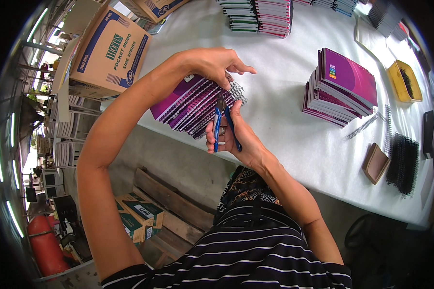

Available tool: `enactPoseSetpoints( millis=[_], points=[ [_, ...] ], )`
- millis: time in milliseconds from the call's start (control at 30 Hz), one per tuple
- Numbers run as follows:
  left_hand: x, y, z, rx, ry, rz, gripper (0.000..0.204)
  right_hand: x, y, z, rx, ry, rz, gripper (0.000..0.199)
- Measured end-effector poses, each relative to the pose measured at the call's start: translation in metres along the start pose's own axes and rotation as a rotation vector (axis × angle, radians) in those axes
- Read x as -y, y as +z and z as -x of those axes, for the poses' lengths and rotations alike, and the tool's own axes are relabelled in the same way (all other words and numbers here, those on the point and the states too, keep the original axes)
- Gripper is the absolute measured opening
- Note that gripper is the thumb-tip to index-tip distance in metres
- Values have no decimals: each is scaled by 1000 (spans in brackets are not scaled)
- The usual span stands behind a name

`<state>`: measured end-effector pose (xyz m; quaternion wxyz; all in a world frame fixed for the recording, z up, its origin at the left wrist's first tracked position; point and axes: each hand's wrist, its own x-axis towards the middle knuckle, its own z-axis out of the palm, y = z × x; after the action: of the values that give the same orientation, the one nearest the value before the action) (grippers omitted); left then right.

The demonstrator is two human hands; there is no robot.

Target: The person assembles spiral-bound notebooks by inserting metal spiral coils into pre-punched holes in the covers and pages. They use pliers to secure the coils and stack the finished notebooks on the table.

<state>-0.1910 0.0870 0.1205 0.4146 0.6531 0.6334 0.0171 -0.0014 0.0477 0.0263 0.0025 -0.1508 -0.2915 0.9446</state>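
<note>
My right hand (pixel 236 130) is wrapped round blue-handled pliers (pixel 217 126), handles apart, their jaws up against spiral-bound edges. Those edges belong to a fanned stack of purple notebooks (pixel 176 98) near the table's front edge. Loose-looking ends of white wire spirals (pixel 237 92) stick out at the stack's right side. From the left, my left hand (pixel 217 65) arches over the stack, thumb and fingertips closed at the spiral ends while one finger points out to the right. Exactly which spiral it pinches is partly hidden.
Another pile of purple notebooks (pixel 340 89) stands to the right. Beyond it are loose spirals (pixel 364 126), a brown block (pixel 376 164), black spirals (pixel 403 164) and a yellow tray (pixel 400 82). A cardboard box (pixel 111 50) is at left, more notebooks (pixel 255 18) behind, a wooden bench (pixel 178 207) below.
</note>
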Motion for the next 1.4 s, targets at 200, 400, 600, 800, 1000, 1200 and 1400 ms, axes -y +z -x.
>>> enactPoseSetpoints(
  millis=[200, 400, 600, 800, 1000, 1200, 1400],
  points=[
    [6, 1, -1, -6, -18, 67, 75, 0, -20, -11, 146, 94, -127, 83],
    [-2, 4, -10, 60, -43, 16, 75, -3, -31, -14, 210, 78, -125, 83],
    [7, 1, -11, 76, -52, 122, 72, -3, -20, 0, 23, 15, -15, 83],
    [-3, 1, -16, 144, -123, -39, 61, 1, -25, -6, 78, 74, -123, 79],
    [-6, 6, -24, 188, -173, -161, 54, -7, -29, -1, 51, 79, -79, 81],
    [-4, 4, -28, 208, -220, -115, 52, -12, -31, -4, 39, 43, -3, 86],
    [-4, 4, -24, 196, -229, -103, 49, -9, -28, -2, 37, 66, -23, 85]
  ],
)
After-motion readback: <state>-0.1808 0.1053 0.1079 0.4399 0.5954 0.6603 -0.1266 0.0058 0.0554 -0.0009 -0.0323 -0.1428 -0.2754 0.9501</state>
